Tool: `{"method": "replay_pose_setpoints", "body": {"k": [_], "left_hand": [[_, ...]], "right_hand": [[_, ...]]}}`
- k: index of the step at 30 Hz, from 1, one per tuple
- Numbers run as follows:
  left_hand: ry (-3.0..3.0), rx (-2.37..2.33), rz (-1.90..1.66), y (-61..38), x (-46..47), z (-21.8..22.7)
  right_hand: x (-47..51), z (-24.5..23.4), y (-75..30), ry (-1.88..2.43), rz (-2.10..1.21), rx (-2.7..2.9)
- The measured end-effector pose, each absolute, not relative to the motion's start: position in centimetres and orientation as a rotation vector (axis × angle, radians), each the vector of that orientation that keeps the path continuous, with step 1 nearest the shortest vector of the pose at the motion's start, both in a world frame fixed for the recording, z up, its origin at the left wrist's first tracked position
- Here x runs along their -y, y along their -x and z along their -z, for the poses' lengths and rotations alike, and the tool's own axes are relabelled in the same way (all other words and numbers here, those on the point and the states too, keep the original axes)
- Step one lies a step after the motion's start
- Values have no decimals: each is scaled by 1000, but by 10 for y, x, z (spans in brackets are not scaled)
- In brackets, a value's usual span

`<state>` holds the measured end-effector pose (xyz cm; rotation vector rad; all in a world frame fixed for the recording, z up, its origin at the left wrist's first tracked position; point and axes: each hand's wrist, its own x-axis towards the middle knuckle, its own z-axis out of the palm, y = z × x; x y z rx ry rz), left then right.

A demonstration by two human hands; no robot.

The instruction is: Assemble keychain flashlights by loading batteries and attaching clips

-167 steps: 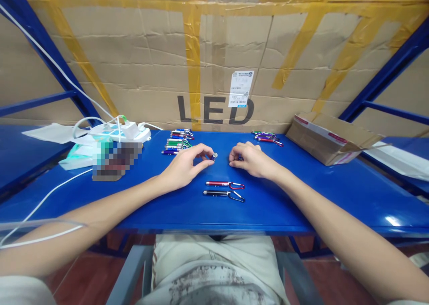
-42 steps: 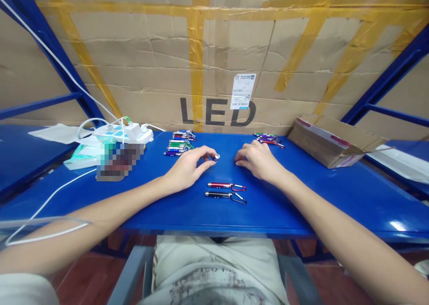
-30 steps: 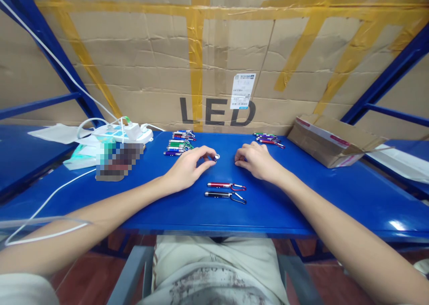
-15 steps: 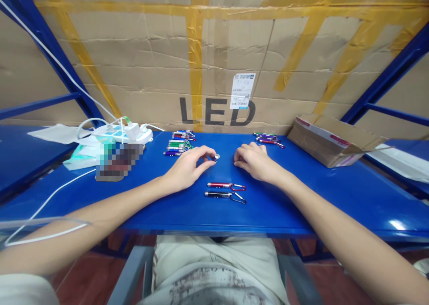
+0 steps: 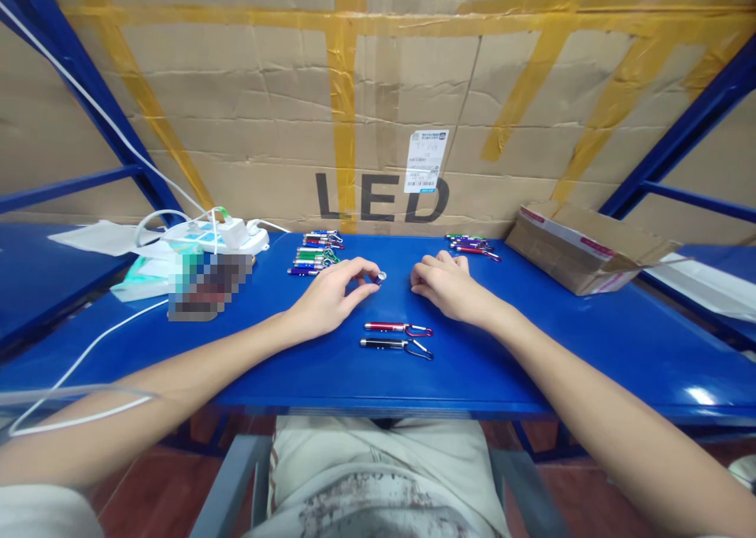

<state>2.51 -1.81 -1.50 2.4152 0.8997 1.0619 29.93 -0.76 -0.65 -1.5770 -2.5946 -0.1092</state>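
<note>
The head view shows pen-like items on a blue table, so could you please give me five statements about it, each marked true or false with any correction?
1. The red pen-like item lies on the far side of the black pen-like item. True.
2. The left hand pinches a small piece with a silvery round end. True.
3. The black pen-like item is in that hand. False: it lies on the blue table.
4. The open cardboard box stands toward the table's right side. True.
5. The box touches the red pen-like item. False: they are clearly apart.
</note>
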Motion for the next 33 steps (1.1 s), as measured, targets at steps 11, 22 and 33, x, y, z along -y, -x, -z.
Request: {"method": "replay_pose_setpoints", "body": {"k": [11, 22, 33], "left_hand": [[-2418, -915, -1065, -24, 18, 15], [-2415, -907, -1077, -24, 16, 17], [-2398, -903, -1059, -24, 16, 17]], "right_hand": [[11, 8, -297, 1432, 173, 2445], [12, 2, -293, 1329, -6, 2229], [13, 2, -290, 1315, -14, 2234]]}}
